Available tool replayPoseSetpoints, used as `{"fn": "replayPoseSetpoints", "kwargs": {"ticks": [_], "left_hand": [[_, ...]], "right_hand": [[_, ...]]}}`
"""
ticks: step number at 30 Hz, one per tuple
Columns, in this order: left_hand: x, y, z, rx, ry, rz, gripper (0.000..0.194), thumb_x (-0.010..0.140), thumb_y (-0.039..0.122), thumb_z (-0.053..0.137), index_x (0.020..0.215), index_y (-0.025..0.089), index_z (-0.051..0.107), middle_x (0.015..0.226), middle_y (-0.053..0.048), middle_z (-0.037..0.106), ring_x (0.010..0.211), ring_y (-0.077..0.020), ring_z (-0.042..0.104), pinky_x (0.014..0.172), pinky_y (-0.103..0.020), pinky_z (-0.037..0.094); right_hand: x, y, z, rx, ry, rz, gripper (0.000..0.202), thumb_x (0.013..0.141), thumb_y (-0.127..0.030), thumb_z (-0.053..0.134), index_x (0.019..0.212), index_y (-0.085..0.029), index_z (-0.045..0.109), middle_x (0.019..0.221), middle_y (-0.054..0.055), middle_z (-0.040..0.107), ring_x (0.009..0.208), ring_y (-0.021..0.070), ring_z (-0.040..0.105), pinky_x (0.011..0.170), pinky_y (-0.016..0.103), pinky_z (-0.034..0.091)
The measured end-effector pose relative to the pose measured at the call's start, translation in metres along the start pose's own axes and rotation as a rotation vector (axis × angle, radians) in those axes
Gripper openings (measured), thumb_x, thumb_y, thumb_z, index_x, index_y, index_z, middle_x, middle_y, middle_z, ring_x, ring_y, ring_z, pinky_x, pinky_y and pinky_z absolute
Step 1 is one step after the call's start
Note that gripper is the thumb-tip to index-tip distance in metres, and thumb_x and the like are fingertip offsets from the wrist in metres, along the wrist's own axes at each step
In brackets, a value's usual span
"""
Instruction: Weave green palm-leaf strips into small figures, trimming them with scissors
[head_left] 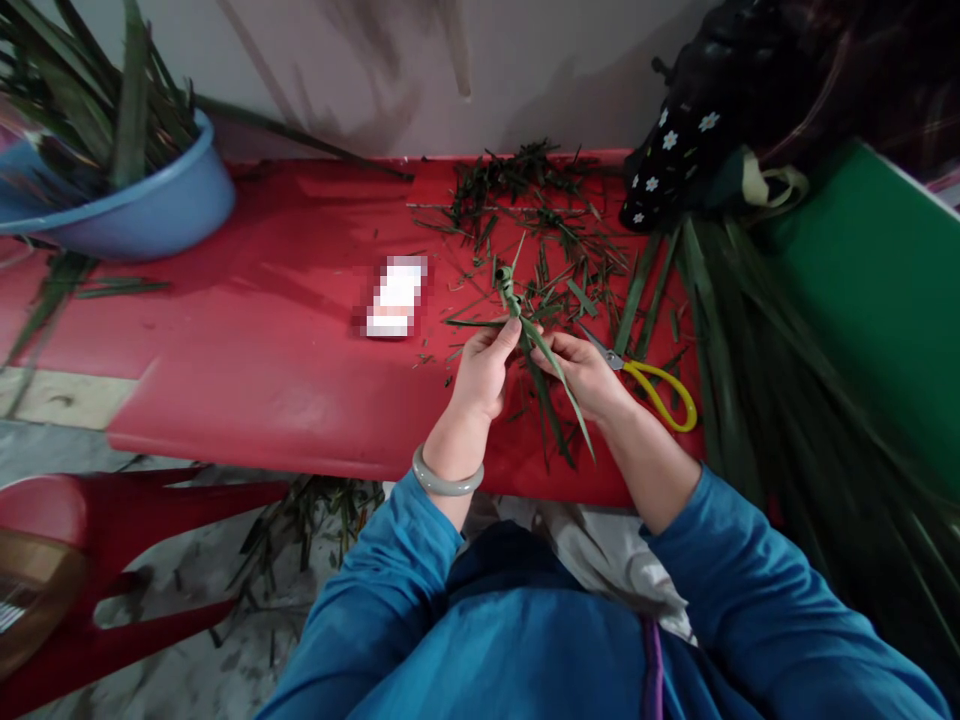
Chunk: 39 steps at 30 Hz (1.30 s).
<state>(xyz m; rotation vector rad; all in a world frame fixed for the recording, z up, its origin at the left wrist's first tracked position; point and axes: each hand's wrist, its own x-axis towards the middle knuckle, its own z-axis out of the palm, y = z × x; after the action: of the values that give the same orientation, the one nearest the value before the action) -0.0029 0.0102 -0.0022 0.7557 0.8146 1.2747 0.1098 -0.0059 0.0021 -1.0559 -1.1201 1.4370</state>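
Note:
Between my hands is a woven green leaf figure [510,292], with a curled knot at its top and long loose leaf strips hanging down. My left hand [486,368] is closed around its lower part, the thumb pressed on the weave. My right hand [583,372] pinches at the strips on the right side, its fingertips partly hidden behind a leaf. Just beyond my right wrist lie scissors [660,392] with yellow handles, their blades partly covered by the hand. Cut leaf scraps [559,290] are scattered around and behind the figure.
A blue basin [172,200] of long leaves stands at the left. A blurred white rectangle [396,297] lies on the red table [300,400]. Long leaves [727,330], a green board [870,290] and a dark flowered bag [667,150] are at the right. A red stool [112,580] stands lower left.

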Motion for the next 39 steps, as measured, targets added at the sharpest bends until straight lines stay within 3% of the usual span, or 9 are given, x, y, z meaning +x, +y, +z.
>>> {"fn": "replayPoseSetpoints", "kwargs": {"ticks": [9, 14, 21, 32, 35, 39], "left_hand": [[-0.003, 0.005, 0.003, 0.009, -0.076, -0.111, 0.028, 0.066, 0.044, 0.062, 0.068, 0.016, 0.060, 0.057, 0.000, 0.059, 0.058, -0.0126, 0.060, 0.056, -0.027, 0.049], [-0.007, 0.005, 0.003, 0.030, -0.105, -0.153, 0.027, 0.065, 0.043, 0.064, 0.067, 0.016, 0.062, 0.056, 0.000, 0.059, 0.057, -0.0125, 0.060, 0.058, -0.027, 0.049], [-0.004, -0.001, 0.001, 0.044, -0.121, -0.080, 0.022, 0.065, 0.037, 0.066, 0.075, 0.017, 0.067, 0.072, -0.003, 0.067, 0.076, -0.0152, 0.063, 0.075, -0.029, 0.048], [-0.004, -0.001, 0.001, 0.073, -0.038, -0.002, 0.017, 0.065, 0.034, 0.066, 0.065, 0.017, 0.066, 0.050, 0.002, 0.058, 0.064, -0.0118, 0.060, 0.067, -0.026, 0.048], [-0.004, -0.002, 0.000, 0.073, -0.048, -0.001, 0.020, 0.064, 0.036, 0.066, 0.061, 0.016, 0.065, 0.049, 0.002, 0.057, 0.062, -0.0109, 0.060, 0.065, -0.024, 0.047], [-0.002, -0.004, -0.002, 0.092, -0.067, -0.009, 0.022, 0.065, 0.037, 0.065, 0.062, 0.015, 0.064, 0.054, 0.001, 0.061, 0.061, -0.0106, 0.060, 0.065, -0.024, 0.047]], "right_hand": [[-0.003, -0.005, -0.004, 0.156, -0.133, 0.165, 0.020, 0.066, -0.034, 0.052, 0.077, -0.018, 0.051, 0.046, -0.005, 0.051, 0.037, 0.0076, 0.045, 0.032, 0.018, 0.033], [-0.004, 0.001, -0.001, 0.119, -0.216, 0.224, 0.026, 0.062, -0.039, 0.062, 0.074, -0.019, 0.049, 0.043, -0.008, 0.045, 0.034, 0.0065, 0.041, 0.030, 0.018, 0.034], [-0.001, 0.009, -0.002, -0.005, -0.133, 0.024, 0.037, 0.055, -0.046, 0.068, 0.054, -0.017, 0.047, 0.047, -0.007, 0.040, 0.044, 0.0038, 0.035, 0.044, 0.018, 0.035], [0.002, 0.014, -0.004, -0.096, -0.246, -0.051, 0.024, 0.064, -0.040, 0.063, 0.061, -0.016, 0.059, 0.053, -0.005, 0.048, 0.056, 0.0076, 0.045, 0.068, 0.023, 0.041], [0.002, 0.014, -0.003, -0.105, -0.259, -0.037, 0.024, 0.065, -0.039, 0.062, 0.064, -0.015, 0.060, 0.054, -0.004, 0.049, 0.057, 0.0080, 0.045, 0.068, 0.024, 0.041], [-0.001, 0.012, -0.001, -0.116, -0.264, -0.001, 0.021, 0.066, -0.035, 0.060, 0.062, -0.014, 0.058, 0.054, -0.004, 0.046, 0.053, 0.0065, 0.040, 0.055, 0.021, 0.037]]}}
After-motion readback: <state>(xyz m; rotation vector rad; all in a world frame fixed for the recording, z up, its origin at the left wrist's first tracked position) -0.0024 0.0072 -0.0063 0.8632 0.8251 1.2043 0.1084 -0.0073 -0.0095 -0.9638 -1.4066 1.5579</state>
